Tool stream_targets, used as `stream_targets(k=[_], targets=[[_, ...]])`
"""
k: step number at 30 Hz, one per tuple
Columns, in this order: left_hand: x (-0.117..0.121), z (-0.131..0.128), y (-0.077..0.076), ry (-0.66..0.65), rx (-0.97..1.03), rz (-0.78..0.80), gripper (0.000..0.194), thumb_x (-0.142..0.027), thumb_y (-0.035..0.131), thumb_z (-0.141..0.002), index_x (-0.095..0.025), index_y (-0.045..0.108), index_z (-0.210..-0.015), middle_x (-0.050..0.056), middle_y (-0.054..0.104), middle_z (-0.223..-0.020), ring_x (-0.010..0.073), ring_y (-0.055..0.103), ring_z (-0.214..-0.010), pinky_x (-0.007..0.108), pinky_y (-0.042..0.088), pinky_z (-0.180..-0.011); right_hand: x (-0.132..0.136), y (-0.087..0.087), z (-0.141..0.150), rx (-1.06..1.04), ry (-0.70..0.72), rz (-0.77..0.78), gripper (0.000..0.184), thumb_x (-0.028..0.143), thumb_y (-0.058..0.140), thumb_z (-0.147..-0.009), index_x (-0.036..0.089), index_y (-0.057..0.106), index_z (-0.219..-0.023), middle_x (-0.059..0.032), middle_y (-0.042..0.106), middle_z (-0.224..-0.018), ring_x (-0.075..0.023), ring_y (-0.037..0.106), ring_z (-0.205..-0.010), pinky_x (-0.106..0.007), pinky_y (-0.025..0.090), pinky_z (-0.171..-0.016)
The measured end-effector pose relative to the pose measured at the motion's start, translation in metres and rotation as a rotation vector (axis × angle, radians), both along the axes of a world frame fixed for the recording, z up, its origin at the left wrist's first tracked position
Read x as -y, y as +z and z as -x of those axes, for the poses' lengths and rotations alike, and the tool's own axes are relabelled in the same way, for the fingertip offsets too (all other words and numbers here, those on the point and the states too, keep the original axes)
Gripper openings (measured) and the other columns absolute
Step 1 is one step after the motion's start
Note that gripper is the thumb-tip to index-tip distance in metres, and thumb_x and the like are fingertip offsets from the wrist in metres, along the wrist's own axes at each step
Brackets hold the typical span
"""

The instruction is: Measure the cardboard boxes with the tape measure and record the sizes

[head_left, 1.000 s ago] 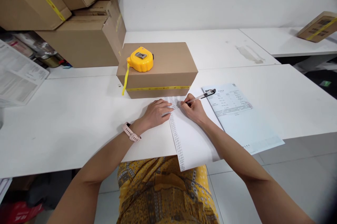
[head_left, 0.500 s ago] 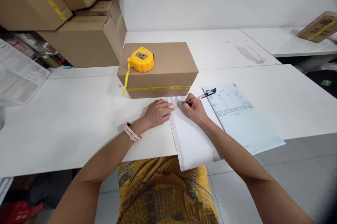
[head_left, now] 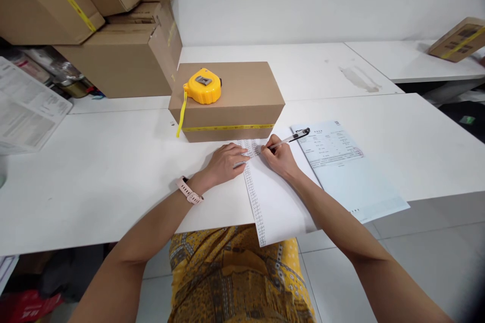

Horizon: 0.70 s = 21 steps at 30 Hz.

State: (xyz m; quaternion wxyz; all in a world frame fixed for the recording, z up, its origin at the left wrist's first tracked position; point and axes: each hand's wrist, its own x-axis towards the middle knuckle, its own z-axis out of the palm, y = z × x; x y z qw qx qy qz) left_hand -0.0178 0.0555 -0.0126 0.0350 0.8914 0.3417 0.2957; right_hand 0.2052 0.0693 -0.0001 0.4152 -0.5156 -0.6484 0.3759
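Between the thumb and fingers of my right hand (head_left: 281,158) is a clear pen with a black cap end (head_left: 293,137), its tip down at the white sheet of paper (head_left: 278,206). Columns of handwriting run along the sheet's left side and top. My left hand (head_left: 227,162) lies flat with fingers stretched out, fingertips on the sheet's left edge. Just beyond both hands sits a closed cardboard box (head_left: 235,116) with yellow tape. On top of it rests a yellow tape measure (head_left: 204,86), its strap hanging over the front edge.
A light blue printed form (head_left: 348,171) lies right of the sheet, overhanging the table's front edge. Stacked cardboard boxes (head_left: 121,60) stand at the back left, near a printed white panel (head_left: 28,110). Another taped box (head_left: 459,40) is on the far right of the white table (head_left: 94,171).
Almost nothing differs. The pen's upper end has shifted very slightly left and down; my left hand stays in place.
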Motion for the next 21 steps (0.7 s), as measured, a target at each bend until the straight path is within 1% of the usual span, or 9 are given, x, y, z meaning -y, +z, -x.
stream_targets(k=[8, 11, 13, 15, 17, 19, 20, 21], targets=[[0.000, 0.000, 0.001, -0.002, -0.004, 0.039, 0.020, -0.018, 0.065, -0.090, -0.021, 0.079, -0.103, 0.008, 0.077, -0.113, 0.0252, 0.068, -0.105, 0.043, 0.057, -0.090, 0.000, -0.001, 0.000, 0.016, 0.000, -0.006, 0.016, 0.029, 0.058, -0.077, 0.024, 0.044, -0.070, 0.0067, 0.043, -0.058, -0.0115, 0.039, -0.057, -0.027, 0.030, -0.055], [0.000, 0.000, 0.000, 0.006, -0.021, 0.033, 0.020, -0.018, 0.065, -0.090, -0.021, 0.079, -0.103, 0.007, 0.077, -0.113, 0.0249, 0.069, -0.105, 0.042, 0.057, -0.090, 0.000, -0.003, 0.001, 0.022, -0.001, -0.013, 0.017, 0.030, 0.058, -0.077, 0.024, 0.044, -0.071, 0.0071, 0.042, -0.057, -0.0114, 0.038, -0.056, -0.027, 0.029, -0.054], [0.000, 0.000, 0.000, 0.011, -0.023, 0.022, 0.019, -0.018, 0.066, -0.089, -0.022, 0.079, -0.102, 0.007, 0.077, -0.113, 0.0245, 0.069, -0.104, 0.041, 0.057, -0.090, 0.000, -0.002, -0.002, 0.022, -0.027, -0.036, 0.019, 0.030, 0.059, -0.079, 0.025, 0.043, -0.071, 0.0074, 0.041, -0.056, -0.0115, 0.037, -0.054, -0.027, 0.029, -0.054], [-0.001, 0.000, -0.001, 0.004, -0.012, 0.017, 0.018, -0.018, 0.066, -0.089, -0.021, 0.079, -0.102, 0.007, 0.078, -0.112, 0.0242, 0.069, -0.104, 0.041, 0.057, -0.089, -0.002, 0.000, -0.009, 0.022, -0.142, -0.113, 0.021, 0.033, 0.058, -0.082, 0.025, 0.041, -0.072, 0.0071, 0.040, -0.056, -0.0120, 0.037, -0.054, -0.027, 0.030, -0.054], [-0.001, 0.000, -0.002, -0.002, -0.001, 0.015, 0.018, -0.018, 0.065, -0.089, -0.021, 0.079, -0.100, 0.008, 0.078, -0.111, 0.0239, 0.069, -0.103, 0.041, 0.057, -0.088, -0.007, 0.002, -0.022, 0.067, -0.320, -0.228, 0.020, 0.036, 0.056, -0.087, 0.025, 0.044, -0.077, 0.0055, 0.044, -0.061, -0.0133, 0.041, -0.057, -0.028, 0.033, -0.057], [-0.001, 0.000, -0.002, 0.003, -0.006, 0.017, 0.017, -0.018, 0.066, -0.089, -0.021, 0.079, -0.100, 0.007, 0.078, -0.111, 0.0238, 0.069, -0.103, 0.041, 0.058, -0.088, -0.014, 0.002, -0.039, 0.193, -0.462, -0.333, 0.013, 0.036, 0.051, -0.093, 0.024, 0.051, -0.086, 0.0014, 0.053, -0.072, -0.0163, 0.048, -0.067, -0.031, 0.038, -0.065], [-0.001, 0.000, -0.002, 0.008, -0.010, 0.020, 0.017, -0.019, 0.066, -0.089, -0.022, 0.079, -0.099, 0.006, 0.078, -0.111, 0.0238, 0.069, -0.102, 0.041, 0.058, -0.088, -0.018, 0.001, -0.048, 0.283, -0.491, -0.365, 0.011, 0.032, 0.048, -0.094, 0.024, 0.054, -0.092, -0.0014, 0.057, -0.079, -0.0186, 0.051, -0.074, -0.032, 0.040, -0.070], [-0.001, 0.000, -0.002, 0.009, -0.013, 0.022, 0.017, -0.019, 0.066, -0.089, -0.022, 0.079, -0.099, 0.006, 0.078, -0.111, 0.0238, 0.069, -0.103, 0.041, 0.058, -0.088, -0.022, -0.001, -0.056, 0.382, -0.498, -0.381, 0.014, 0.028, 0.045, -0.095, 0.024, 0.058, -0.096, -0.0042, 0.059, -0.086, -0.0210, 0.053, -0.082, -0.034, 0.041, -0.074]])
